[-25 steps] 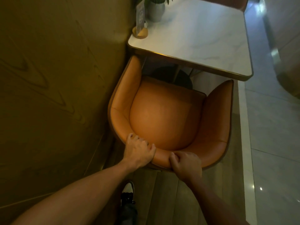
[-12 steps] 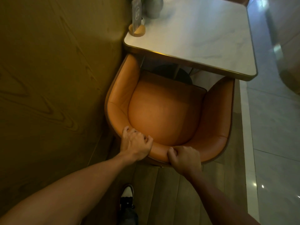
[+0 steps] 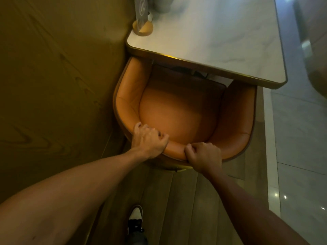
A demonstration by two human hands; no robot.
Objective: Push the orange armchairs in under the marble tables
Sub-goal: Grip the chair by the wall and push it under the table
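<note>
Armchair (image 3: 178, 110): sitting against the wood wall (image 3: 53, 76), its front edge and arm tips already going under the table (image 3: 221, 41); most of the seat is showing.
Handling: likely a heavy, stiff shell with soft, grippy padding; probably sliding on the plank floor (image 3: 177, 200) rather than lifting.
Hold: the top of the curved backrest is serving well.
Left hand (image 3: 149, 138): fingers curling over the back rim, gripping it.
Right hand (image 3: 203, 155): fingers wrapping the rim just beside, gripping too.
Obstacles: the wall is crowding the left arm; the table's metal edge may be catching the armrests.
Nearby: a sign stand (image 3: 142, 23) and pot (image 3: 161, 5) are standing on the tabletop corner; a shoe (image 3: 135, 218) is planted behind.
</note>
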